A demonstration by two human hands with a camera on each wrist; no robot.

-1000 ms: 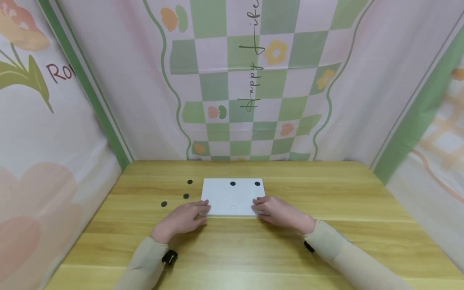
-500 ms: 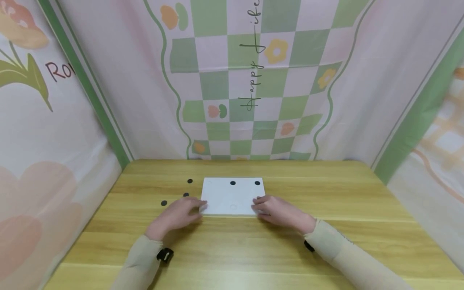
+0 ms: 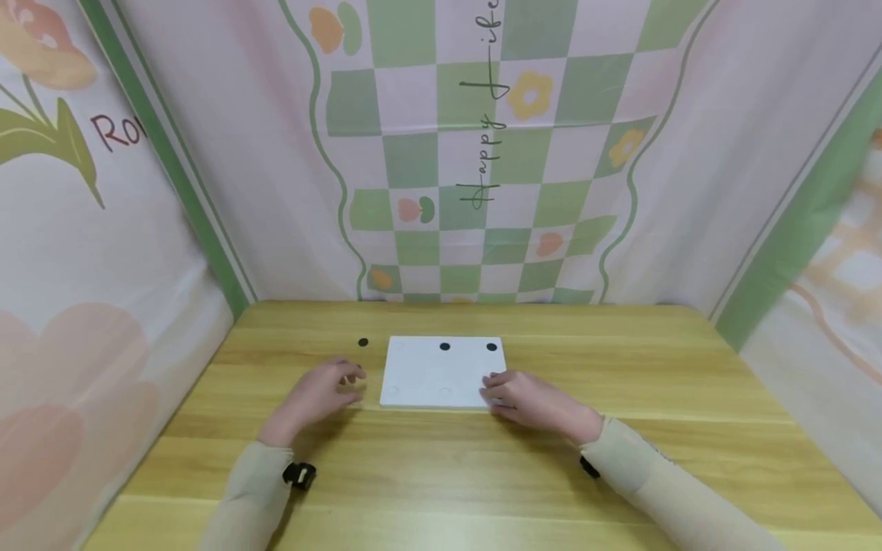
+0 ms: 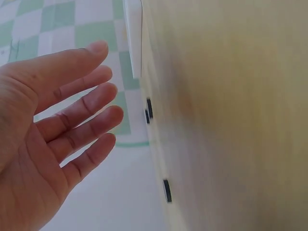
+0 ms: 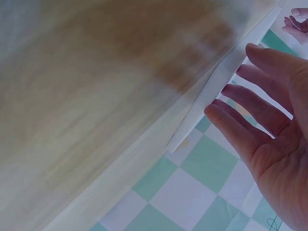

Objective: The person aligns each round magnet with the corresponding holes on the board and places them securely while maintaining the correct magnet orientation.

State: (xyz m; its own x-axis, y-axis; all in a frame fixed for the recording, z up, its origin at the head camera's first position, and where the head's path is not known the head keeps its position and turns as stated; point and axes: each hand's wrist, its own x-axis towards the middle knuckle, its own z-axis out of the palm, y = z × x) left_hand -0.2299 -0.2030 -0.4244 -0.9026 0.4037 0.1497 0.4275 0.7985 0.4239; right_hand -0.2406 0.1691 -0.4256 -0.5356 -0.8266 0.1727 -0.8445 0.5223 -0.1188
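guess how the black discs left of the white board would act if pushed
The black discs look thin and flat, so they would probably slide over the wooden table rather than roll or tip. Being so small, they are likely light. Lying flat, they may be awkward to pinch up.

A board [image 3: 434,375] lies on the table [image 3: 441,474], toward the far side, with a hanging cloth [image 3: 455,161] behind. Two discs [image 3: 445,347] sit along the board's far edge, one near the middle, one in the right corner. Three loose discs [image 4: 167,191] are on the table, left of the board. The left hand [image 3: 313,394] is left of the board, apart from it; the right hand [image 3: 527,399] is at its near right corner.
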